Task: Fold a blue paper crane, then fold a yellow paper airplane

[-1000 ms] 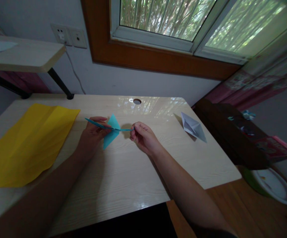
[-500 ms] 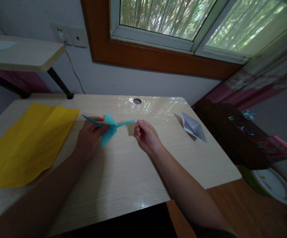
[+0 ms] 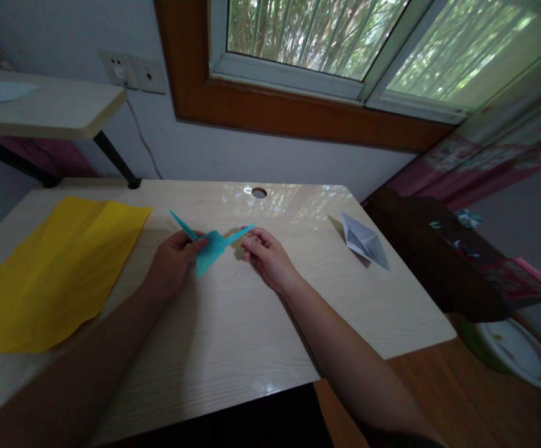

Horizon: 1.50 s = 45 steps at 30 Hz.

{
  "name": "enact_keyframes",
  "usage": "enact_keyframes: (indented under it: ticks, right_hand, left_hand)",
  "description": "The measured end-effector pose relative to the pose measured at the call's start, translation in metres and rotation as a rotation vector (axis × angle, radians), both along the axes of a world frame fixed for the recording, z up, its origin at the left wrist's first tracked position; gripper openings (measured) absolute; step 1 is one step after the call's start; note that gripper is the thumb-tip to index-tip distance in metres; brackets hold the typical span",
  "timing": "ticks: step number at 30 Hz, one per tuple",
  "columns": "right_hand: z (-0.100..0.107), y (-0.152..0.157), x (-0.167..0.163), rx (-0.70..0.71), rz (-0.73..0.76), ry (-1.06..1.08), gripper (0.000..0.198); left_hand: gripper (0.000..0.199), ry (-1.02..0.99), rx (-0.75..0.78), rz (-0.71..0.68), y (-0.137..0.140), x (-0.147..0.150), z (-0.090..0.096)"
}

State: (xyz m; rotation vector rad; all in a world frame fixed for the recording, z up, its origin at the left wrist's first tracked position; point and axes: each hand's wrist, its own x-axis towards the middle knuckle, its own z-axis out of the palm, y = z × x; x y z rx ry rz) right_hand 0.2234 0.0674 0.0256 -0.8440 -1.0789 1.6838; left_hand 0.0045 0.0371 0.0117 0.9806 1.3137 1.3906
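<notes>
Nearest the camera, two bare forearms reach forward over the pale wood-grain surface [image 3: 233, 336] and meet at a folded teal paper figure [image 3: 209, 244] held just above it. Left hand [image 3: 173, 258] has its fingers [image 3: 190, 241] pinched closed on the figure's body, just below the left-pointing spike. Right hand [image 3: 266, 254] is loosely curled, its fingertips [image 3: 248, 241] at the figure's right-hand spike; whether they actually pinch the paper or only touch it cannot be told. The figure's long axis runs left to right, one thin point rising toward the upper left, the other reaching toward the right hand, while a broader triangular flap hangs down toward the left wrist. The figure thus lies between the two hands, and the left is the one with the sure hold. Off to the left a creased yellow sheet [image 3: 50, 274] lies flat. Farther right sits a folded white paper shape [image 3: 364, 240]. Beyond, a cable hole [image 3: 259, 193] marks the far edge, under a window [image 3: 345, 37].
</notes>
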Motion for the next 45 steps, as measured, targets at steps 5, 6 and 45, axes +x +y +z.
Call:
enact_keyframes:
  ticks: [5,6,45]
  right_hand:
    - [-0.004,-0.002,-0.001,0.1,0.101,-0.123,0.027]
    - [-0.004,-0.003,-0.001,0.115,0.111,-0.155,0.028]
    - [-0.007,-0.003,0.002,0.557,-0.242,-0.472,0.022]
  left_hand:
    - [0.04,0.121,0.005,-0.027,-0.004,0.002,0.007]
    - [0.039,0.154,0.002,-0.032,-0.005,0.003,0.009]
    - [0.036,-0.083,0.159,0.209,0.0,0.0,0.012]
